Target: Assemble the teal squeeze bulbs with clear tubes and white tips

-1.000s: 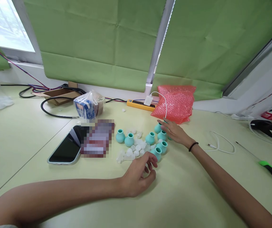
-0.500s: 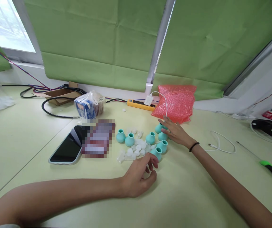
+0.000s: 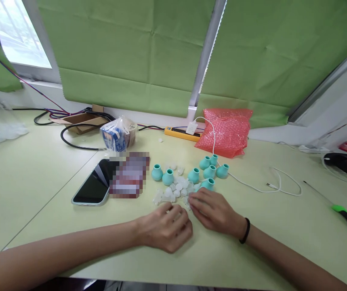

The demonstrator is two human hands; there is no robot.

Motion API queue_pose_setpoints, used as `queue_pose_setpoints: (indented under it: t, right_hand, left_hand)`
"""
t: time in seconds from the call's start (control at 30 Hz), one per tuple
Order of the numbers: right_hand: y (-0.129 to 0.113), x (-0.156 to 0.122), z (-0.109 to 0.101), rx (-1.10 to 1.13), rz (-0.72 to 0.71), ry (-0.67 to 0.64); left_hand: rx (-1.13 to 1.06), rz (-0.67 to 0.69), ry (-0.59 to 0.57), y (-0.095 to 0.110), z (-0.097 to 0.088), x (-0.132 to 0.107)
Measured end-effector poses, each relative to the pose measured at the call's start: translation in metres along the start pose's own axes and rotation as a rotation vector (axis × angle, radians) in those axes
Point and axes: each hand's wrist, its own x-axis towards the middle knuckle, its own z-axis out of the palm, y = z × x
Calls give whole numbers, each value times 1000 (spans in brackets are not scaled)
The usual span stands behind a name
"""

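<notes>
My left hand (image 3: pixel 170 228) rests on the table, its fingers curled into a loose fist; whatever it may hold is hidden. Just to its right, my right hand (image 3: pixel 215 210) has its fingers bent and pressed together at the near edge of a pile of small translucent white plastic pieces (image 3: pixel 177 188). Anything between those fingertips is out of sight. Right behind the hand stands a teal bulb-shaped pot with a narrow neck (image 3: pixel 208 184), partly covered. Several like it stand around the pile, including a teal pot (image 3: pixel 222 171) at the right and another teal pot (image 3: pixel 156 173) at the left.
Left of the pile lie a phone (image 3: pixel 93 185) and a blurred-out reddish flat item (image 3: pixel 130 176). Farther back are a bagged blue package (image 3: pixel 115 136), a yellow power strip (image 3: pixel 179 133) and red bubble wrap (image 3: pixel 226 131). A white cable (image 3: pixel 278 182) and a screwdriver (image 3: pixel 339 210) lie right.
My right hand has come back from the far teal pots to the pile's near edge, uncovering a pot at the right. My left hand has drawn slightly left and curled more, away from the nearest pot.
</notes>
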Motion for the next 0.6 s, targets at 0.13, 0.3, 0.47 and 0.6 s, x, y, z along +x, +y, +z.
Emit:
queue_pose_setpoints:
  t: [0.13,0.3,0.47,0.6]
  right_hand:
    - [-4,-15,21,-157,-72,-131]
    - [-6,-18,26,-206,-22,-171]
    - [-9,-16,25,-203,39,-138]
    - [-9,-14,26,-151,120,-107]
  left_hand:
    - [79,-304,-107,-6,10,-14]
    - [-78,-466,-195,-6,18,-15]
    - [-270,-500,-93,-12,20,-22]
    - [-429,-539,-5,-16,25,-27]
